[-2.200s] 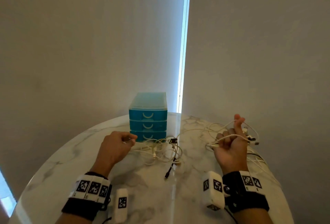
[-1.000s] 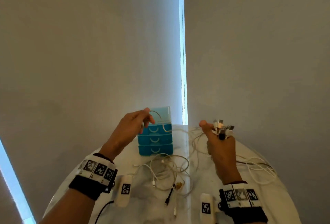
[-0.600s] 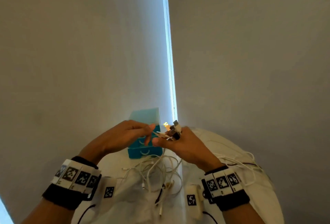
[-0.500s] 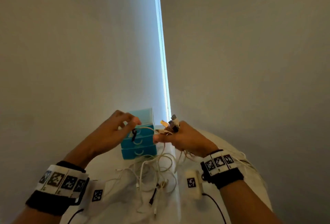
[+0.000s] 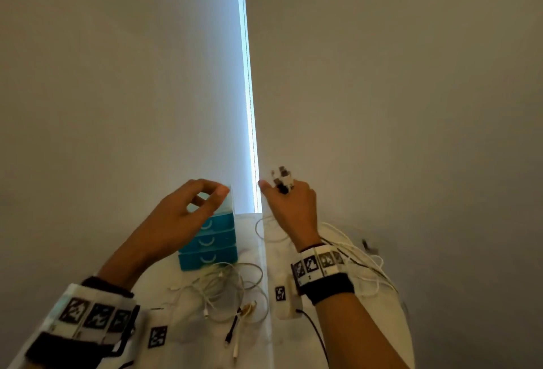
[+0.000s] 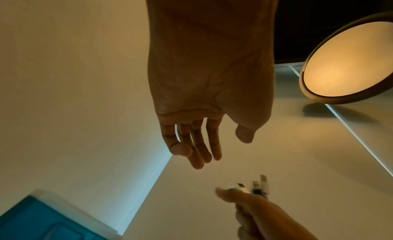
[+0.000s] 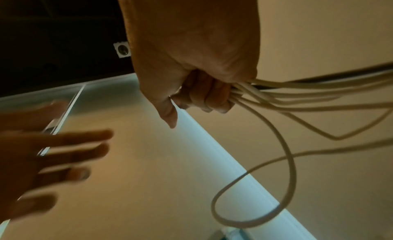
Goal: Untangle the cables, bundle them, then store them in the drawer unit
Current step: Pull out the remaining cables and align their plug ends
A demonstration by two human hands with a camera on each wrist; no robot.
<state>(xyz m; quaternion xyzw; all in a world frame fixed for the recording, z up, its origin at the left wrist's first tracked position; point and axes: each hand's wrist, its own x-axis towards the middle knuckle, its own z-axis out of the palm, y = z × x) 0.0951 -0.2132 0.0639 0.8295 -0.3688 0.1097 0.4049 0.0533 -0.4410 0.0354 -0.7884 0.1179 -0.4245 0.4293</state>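
Above the surface (image 5: 293,339), the right hand (image 5: 293,210) fists several cable ends (image 5: 282,177) upright, likely keeping plugs aligned, while the left hand's (image 5: 179,216) grip hangs spread, empty.

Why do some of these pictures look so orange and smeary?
Left wrist view: a glowing ceiling lamp tints everything orange. Right wrist view: the left hand is smeared by motion, while the right hand gripping cables stays sharp. Head view: edges blur.

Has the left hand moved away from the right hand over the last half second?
Yes. The left hand has drawn back leftward, now in front of the drawer unit, fingers loose and empty. A gap separates it from the right hand, which grips the cable ends.
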